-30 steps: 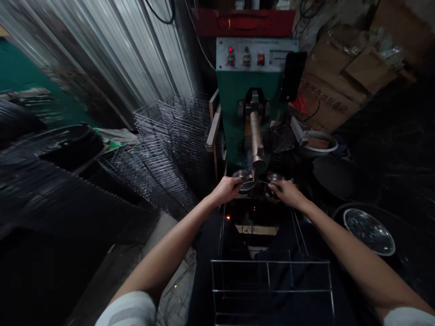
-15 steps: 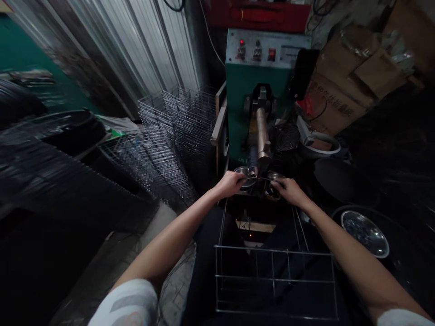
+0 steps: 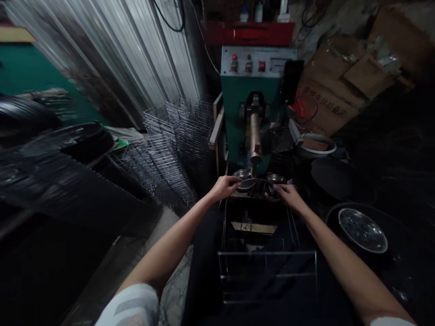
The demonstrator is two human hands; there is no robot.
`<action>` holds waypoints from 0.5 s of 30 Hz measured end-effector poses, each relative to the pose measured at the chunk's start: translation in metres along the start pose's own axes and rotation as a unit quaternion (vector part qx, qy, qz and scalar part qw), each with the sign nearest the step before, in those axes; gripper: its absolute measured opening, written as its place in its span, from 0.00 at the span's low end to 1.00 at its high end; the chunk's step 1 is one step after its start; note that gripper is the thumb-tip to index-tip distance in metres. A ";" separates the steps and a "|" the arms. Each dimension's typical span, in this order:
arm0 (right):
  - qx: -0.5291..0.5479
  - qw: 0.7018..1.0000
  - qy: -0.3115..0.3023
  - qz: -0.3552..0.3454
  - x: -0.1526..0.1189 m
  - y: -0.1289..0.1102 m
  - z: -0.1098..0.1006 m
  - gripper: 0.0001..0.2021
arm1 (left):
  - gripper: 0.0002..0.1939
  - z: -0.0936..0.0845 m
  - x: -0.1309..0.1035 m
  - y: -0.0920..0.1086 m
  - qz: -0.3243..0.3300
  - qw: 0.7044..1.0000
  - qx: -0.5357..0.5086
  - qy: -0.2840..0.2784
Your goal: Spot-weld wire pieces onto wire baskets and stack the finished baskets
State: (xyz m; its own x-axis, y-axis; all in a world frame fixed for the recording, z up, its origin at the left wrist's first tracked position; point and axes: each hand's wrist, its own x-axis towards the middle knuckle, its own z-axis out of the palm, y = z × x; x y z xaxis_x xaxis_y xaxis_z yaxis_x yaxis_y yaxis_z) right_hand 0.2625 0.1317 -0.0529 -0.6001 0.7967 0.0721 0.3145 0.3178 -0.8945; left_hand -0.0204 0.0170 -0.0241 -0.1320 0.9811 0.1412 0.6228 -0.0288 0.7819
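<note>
A thin metal wire rack (image 3: 268, 253) stretches from the machine toward my lap, its near gridded end blurred. My left hand (image 3: 224, 188) pinches the far end of this rack on the left side. On the right, my right hand (image 3: 288, 194) grips the same end between thumb and fingers. Between my hands, the slightly bowed wire passes just under the tip of the machine's metal electrode arm (image 3: 255, 138); whether they touch I cannot tell. Small metal bowls, a left one (image 3: 242, 174) and a right one (image 3: 276, 178), sit behind my hands.
A green machine (image 3: 234, 97) with a lit red lamp stands ahead. Stacked wire racks (image 3: 166, 151) lean at the left. Cardboard boxes (image 3: 335, 97) stand at the back right. A metal bowl of small parts (image 3: 363, 230) rests near my right forearm.
The view has shifted, so the machine appears lower and slightly left. The rack's near end looks blurred and slightly narrower. Both hands keep their hold near the electrode.
</note>
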 end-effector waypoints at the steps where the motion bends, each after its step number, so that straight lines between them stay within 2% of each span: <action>1: 0.008 1.000 0.014 -0.002 -0.012 0.000 -0.002 0.37 | 0.21 -0.003 -0.017 0.002 -0.008 1.000 -0.009 -0.003; 3: 0.030 0.998 0.054 -0.003 -0.040 0.001 -0.009 0.35 | 0.30 0.000 -0.066 0.003 -0.035 0.998 -0.050 -0.007; 4: 0.048 0.996 0.077 0.004 -0.055 0.002 -0.013 0.34 | 0.34 0.006 -0.096 0.002 -0.058 0.995 -0.079 -0.010; 5: 0.071 0.992 0.100 0.016 -0.069 0.002 -0.019 0.32 | 0.37 0.016 -0.128 -0.001 -0.126 0.975 -0.183 0.002; 7: 0.127 0.981 0.137 0.046 -0.096 -0.002 -0.028 0.30 | 0.42 0.045 -0.188 -0.009 -0.268 0.898 -0.349 0.009; 9: 0.171 0.968 0.177 0.056 -0.118 -0.007 -0.033 0.29 | 0.40 0.077 -0.231 -0.016 -0.348 0.817 -0.460 0.010; 10: 0.181 0.962 0.197 0.050 -0.126 -0.009 -0.034 0.29 | 0.35 0.093 -0.243 -0.017 -0.373 0.787 -0.491 0.003; 12: 0.190 0.959 0.206 0.032 -0.137 -0.009 -0.037 0.28 | 0.35 0.117 -0.248 -0.013 -0.392 0.758 -0.522 -0.015; 14: 0.195 0.968 0.157 0.018 -0.144 0.000 -0.045 0.27 | 0.41 0.128 -0.236 -0.004 -0.380 0.753 -0.537 -0.020; 15: 0.188 0.975 0.119 0.020 -0.145 0.009 -0.054 0.28 | 0.44 0.128 -0.227 0.000 -0.371 0.759 -0.535 -0.015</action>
State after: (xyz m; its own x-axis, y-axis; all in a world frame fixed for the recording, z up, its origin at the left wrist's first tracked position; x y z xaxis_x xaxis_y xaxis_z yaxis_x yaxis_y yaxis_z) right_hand 0.3923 0.0465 -0.0478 -0.3904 0.9158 0.0944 0.0157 0.1091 -0.9939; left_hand 0.1083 -0.1809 -0.1336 -0.1133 0.8071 -0.5794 -0.5995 0.4095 0.6876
